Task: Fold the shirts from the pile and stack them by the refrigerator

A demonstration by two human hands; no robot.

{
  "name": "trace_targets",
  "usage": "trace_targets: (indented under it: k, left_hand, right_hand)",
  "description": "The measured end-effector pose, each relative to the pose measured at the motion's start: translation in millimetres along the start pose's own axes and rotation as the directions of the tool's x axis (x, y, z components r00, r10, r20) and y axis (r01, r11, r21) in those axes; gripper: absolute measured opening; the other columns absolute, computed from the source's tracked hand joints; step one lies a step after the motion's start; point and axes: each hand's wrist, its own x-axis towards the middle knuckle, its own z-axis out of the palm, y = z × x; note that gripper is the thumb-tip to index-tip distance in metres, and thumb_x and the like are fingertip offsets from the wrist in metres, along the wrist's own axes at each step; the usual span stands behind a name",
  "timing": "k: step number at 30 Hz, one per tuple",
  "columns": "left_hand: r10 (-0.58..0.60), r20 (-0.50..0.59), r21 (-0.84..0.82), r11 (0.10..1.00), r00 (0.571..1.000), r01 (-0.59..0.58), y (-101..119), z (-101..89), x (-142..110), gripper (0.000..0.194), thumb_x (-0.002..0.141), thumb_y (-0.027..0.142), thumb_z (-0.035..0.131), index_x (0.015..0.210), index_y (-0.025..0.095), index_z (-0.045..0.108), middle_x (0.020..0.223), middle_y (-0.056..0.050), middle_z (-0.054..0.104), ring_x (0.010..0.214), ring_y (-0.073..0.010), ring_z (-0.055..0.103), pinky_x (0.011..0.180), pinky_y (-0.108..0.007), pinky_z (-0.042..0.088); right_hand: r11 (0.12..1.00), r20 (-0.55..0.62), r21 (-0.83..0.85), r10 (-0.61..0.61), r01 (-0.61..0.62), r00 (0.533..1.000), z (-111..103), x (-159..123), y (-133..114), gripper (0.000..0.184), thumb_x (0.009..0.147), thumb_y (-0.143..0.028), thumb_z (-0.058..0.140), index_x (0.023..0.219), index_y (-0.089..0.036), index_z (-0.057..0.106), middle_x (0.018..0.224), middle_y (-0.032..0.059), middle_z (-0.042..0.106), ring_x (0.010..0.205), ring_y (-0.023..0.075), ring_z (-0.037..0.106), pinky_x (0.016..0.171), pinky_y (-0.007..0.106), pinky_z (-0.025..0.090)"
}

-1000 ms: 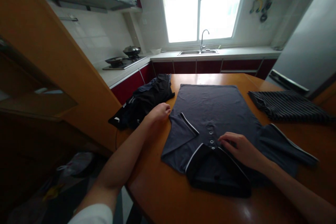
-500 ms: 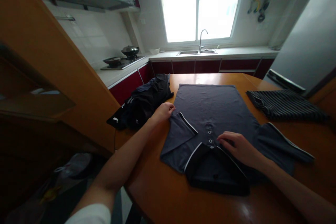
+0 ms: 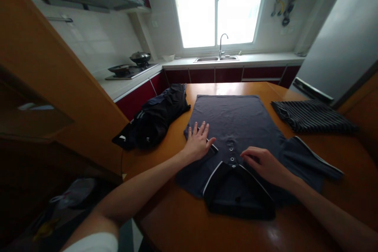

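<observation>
A dark grey-blue polo shirt [image 3: 228, 114] lies spread flat, buttons up, its black collar [image 3: 267, 201] edged in white and nearest me. My left hand [image 3: 197, 143] is open, fingers spread and palm down over the shirt's left sleeve, which is folded inward and mostly hidden under the hand. My right hand [image 3: 260, 161] rests at the right of the button placket [image 3: 232, 153], just above the collar. Its fingers are curled together, fingertips at the cloth; whether they pinch any fabric is hidden. The right sleeve [image 3: 313, 157] extends outward.
The shirt lies on a wooden table [image 3: 165, 220]. A heap of black clothes [image 3: 156, 118] sits at the table's left edge. A folded striped black garment [image 3: 313, 116] lies at right. Beyond are a stove [image 3: 131, 71], a sink [image 3: 206, 59] and a fridge [image 3: 330, 43].
My left hand has moved right from the shirt's left edge onto the folded sleeve, its fingers opening from a closed grip to a flat spread. My right hand stays beside the buttons.
</observation>
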Motion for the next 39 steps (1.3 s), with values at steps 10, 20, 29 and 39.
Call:
trace_targets:
  k: [10,20,29,39]
  left_hand:
    - [-0.033,0.104,-0.013,0.999,0.994,0.034,9,2.1,-5,0.074,0.096,0.073,0.023,0.158,0.034,0.030,0.168,-0.006,0.016,0.151,-0.0505,0.002,0.107,-0.083,0.006]
    - [0.029,0.044,0.090,0.995,0.999,-0.032,10,-0.1,4,0.065,0.100,0.063,0.029,0.157,0.031,0.035,0.167,-0.008,0.018,0.152,-0.0461,0.005,0.107,-0.083,0.011]
    - [0.213,0.115,0.046,0.975,0.970,-0.220,6,11.3,11,0.060,0.102,0.055,0.032,0.157,0.031,0.033,0.166,-0.005,0.022,0.153,-0.0362,0.015,0.117,-0.068,0.012]
    - [0.207,0.120,0.059,0.975,0.971,-0.215,4,12.9,13,0.058,0.102,0.053,0.032,0.157,0.032,0.032,0.166,-0.003,0.020,0.153,-0.0354,0.017,0.117,-0.068,0.013]
  right_hand:
    - [1.000,-0.020,0.016,-0.009,0.009,1.000,1,1,3,0.022,0.095,-0.023,0.051,0.094,-0.020,0.073,0.092,0.0041,0.072,0.083,0.0179,0.065,0.078,0.030,0.048]
    - [0.998,-0.106,0.015,-0.053,0.055,0.993,-6,6,0,0.018,0.092,-0.016,0.056,0.092,-0.018,0.074,0.088,0.0032,0.072,0.079,0.0148,0.063,0.074,0.026,0.046]
    - [0.898,-0.497,-0.183,0.266,-0.400,0.826,-89,-10,57,0.017,0.087,-0.020,0.064,0.098,-0.016,0.075,0.096,0.0093,0.075,0.086,0.0199,0.068,0.081,0.029,0.049]
    - [0.571,-0.267,-0.356,0.697,-0.740,0.666,-137,-50,114,0.039,0.074,-0.043,0.079,0.100,-0.015,0.072,0.108,0.0135,0.073,0.095,0.0254,0.069,0.074,0.028,0.048]
